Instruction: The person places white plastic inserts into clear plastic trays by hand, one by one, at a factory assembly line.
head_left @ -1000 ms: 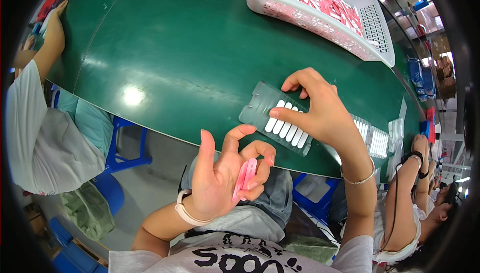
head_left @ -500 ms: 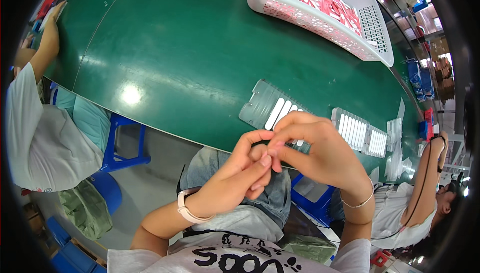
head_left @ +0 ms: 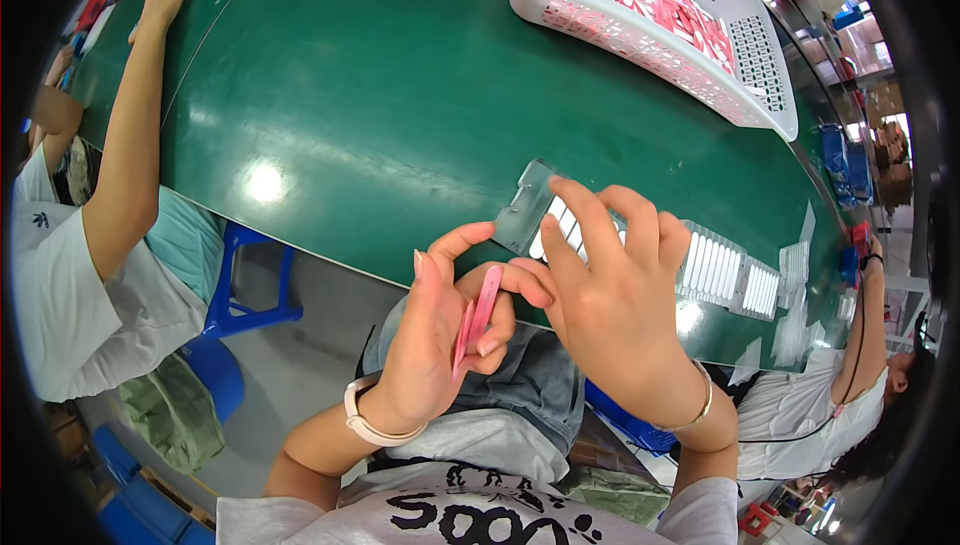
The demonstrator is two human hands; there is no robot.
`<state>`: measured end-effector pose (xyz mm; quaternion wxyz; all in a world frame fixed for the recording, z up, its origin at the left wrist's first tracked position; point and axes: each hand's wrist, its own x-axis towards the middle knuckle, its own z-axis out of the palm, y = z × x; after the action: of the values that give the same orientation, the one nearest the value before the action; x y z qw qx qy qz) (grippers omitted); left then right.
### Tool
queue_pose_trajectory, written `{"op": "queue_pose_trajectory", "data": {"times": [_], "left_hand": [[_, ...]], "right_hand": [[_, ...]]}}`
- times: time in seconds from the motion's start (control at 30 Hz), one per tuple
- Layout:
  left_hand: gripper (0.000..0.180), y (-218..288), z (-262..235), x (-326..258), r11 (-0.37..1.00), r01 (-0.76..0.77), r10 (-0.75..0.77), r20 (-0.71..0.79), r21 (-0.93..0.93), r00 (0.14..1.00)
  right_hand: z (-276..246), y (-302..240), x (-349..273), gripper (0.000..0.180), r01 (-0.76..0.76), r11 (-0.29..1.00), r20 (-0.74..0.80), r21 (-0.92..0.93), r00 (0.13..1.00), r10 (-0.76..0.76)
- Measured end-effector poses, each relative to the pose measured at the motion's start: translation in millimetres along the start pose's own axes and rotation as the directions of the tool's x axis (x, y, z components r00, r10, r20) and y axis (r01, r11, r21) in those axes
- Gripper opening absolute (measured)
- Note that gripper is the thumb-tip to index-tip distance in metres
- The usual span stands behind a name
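— Head view: how are the hands?
— The left hand is curled around pink strips; the right hand is spread, visibly gripping nothing, over a clear tray. Touching each other? Can't tell.
— Which step?
— Slotting strips, I'd judge — next calls for pinching one from the left palm, aligning it beside the white strips under the right fingers.

Slim pink strips tilt in the left hand; white strips line a clear tray.
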<state>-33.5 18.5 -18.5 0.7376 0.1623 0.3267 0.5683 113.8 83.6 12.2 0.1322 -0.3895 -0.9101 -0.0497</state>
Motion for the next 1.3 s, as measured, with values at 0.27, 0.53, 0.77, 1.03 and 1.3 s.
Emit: {"op": "queue_pose_trajectory", "data": {"times": [0.27, 0.53, 0.77, 1.03, 1.3], "left_hand": [[0.067, 1, -7, -3, 0.999, 0.019, -0.017, 0.067, -0.036, 0.998], [0.051, 0, -6, -9, 0.982, 0.166, -0.18, 0.183, 0.089, 0.966], [0.04, 5, 1, -7, 0.962, 0.124, -0.167, 0.165, 0.244, 0.972], [0.025, 14, -11, -8, 0.865, -0.067, 0.033, 0.077, 0.498, 0.996], [0.017, 43, -14, 12, 0.281, -0.274, 0.406, 0.145, 0.92, 0.902]], "right_hand": [[-13, 13, 2, 0.024, -0.04, 0.992, 0.047, 0.117, 0.998, 0.035], [-16, 7, 0, 0.012, -0.279, 0.596, 0.313, 0.753, 0.949, 0.048], [-19, 15, 7, 0.004, -0.574, 0.325, 0.551, 0.752, 0.817, 0.169], [-9, 19, 12, 0.006, -0.232, 0.808, -0.121, 0.542, 0.93, 0.348], [26, -16, -15, 0.019, -0.017, 0.989, -0.235, 0.148, 0.971, 0.052]]}}
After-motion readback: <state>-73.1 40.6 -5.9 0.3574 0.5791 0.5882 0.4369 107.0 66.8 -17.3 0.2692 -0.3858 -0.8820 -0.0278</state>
